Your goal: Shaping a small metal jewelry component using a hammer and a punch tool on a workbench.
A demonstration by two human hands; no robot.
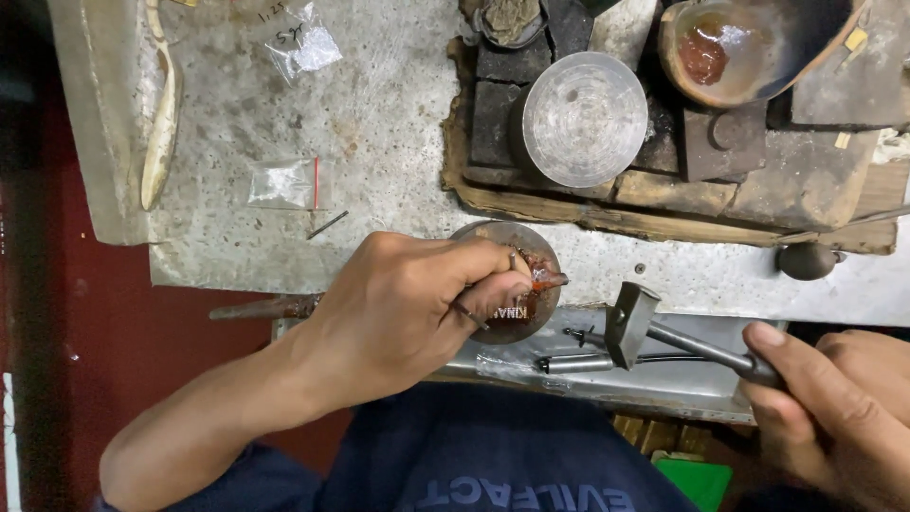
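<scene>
**A:** Left hand (403, 313) first: what do you have?

**B:** I see it curled tight around a thin punch (471, 315), fingers pinched on the shaft, tip down on a round block (512, 281) at the bench (379, 123) edge. The block's top carries a reddish, glossy patch (wax or pitch, I can't tell which).

**A:** And the right hand (834, 408)?

**B:** Closed on the handle of a small hammer (664, 332). The head sits just right of the block, raised off the metal ledge, not touching the punch.

**A:** What's around them?

**B:** A rusty rod (265, 307) pokes out from under my left wrist. Two loose tools (578, 361) lie on the ledge below the hammer head. Farther back, a metal cylinder (583, 118) stands on dark bricks in a wooden tray, and a bowl (749, 47) with red residue sits beyond it. Two small plastic bags (284, 182) lie on the bench, well apart from the block.
</scene>
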